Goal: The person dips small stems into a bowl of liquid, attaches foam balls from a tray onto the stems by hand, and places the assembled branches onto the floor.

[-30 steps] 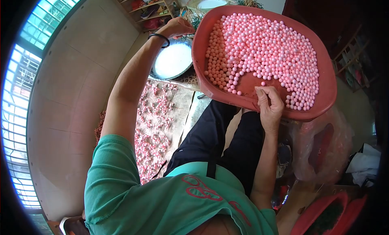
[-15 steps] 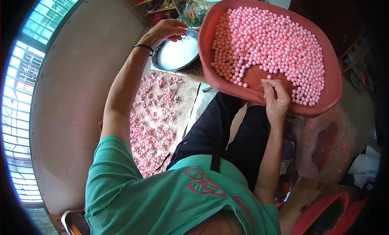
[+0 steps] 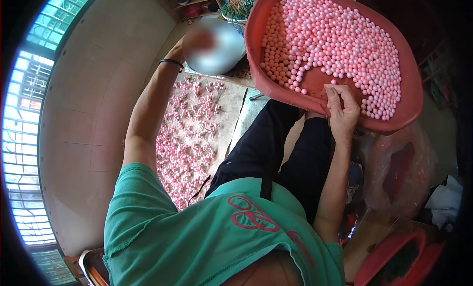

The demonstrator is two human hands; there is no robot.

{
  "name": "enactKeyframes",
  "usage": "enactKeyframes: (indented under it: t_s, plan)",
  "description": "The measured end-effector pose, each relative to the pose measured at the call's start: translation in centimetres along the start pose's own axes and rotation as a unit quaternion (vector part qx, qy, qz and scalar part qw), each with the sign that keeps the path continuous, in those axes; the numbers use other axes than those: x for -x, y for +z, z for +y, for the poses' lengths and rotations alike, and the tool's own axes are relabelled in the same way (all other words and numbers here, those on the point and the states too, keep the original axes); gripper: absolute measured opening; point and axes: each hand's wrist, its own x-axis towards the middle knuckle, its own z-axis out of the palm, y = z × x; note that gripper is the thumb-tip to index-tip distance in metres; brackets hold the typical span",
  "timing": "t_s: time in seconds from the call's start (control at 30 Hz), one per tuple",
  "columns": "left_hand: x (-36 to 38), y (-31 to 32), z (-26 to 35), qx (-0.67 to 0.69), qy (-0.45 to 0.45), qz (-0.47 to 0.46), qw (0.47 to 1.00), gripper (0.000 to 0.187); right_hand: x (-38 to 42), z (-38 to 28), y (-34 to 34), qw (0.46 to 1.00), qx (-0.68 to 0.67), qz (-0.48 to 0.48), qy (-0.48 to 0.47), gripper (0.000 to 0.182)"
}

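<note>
A reddish plastic tub full of pink pearly beads rests over my knees. My right hand is at its near rim, thumb and fingers pressed together in a pinch. A single pink bead shows just beyond the fingertips; whether anything is between them is hidden. My left hand, reaching out with a black band at the wrist, is over the bowl of white stuff. A blur covers its fingers and part of the bowl, so their shape and anything held cannot be made out.
Many pink bead sprigs lie spread on a pale sheet at the left. A pot of green stems stands behind the bowl. To the right are a clear plastic bag and a red basin holding dark green material.
My left hand, earlier pinching a thin green stem above the bowl, has lowered toward the white stuff and is now blurred. My right hand stays pinched at the tub's near side.
</note>
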Motion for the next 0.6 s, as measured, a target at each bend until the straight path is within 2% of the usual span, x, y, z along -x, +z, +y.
enactKeyframes:
  t_s: [0.2,0.6]
  plan:
    - [-0.51,0.54,-0.81,0.015,-0.021,-0.012,1.000,0.023,-0.02,0.00,0.04,1.000,0.000,0.002,-0.003,0.007]
    - [-0.42,0.78,-0.51,-0.063,-0.036,-0.011,0.997,0.020,0.01,0.16,0.07,1.000,-0.001,0.006,-0.007,0.006]
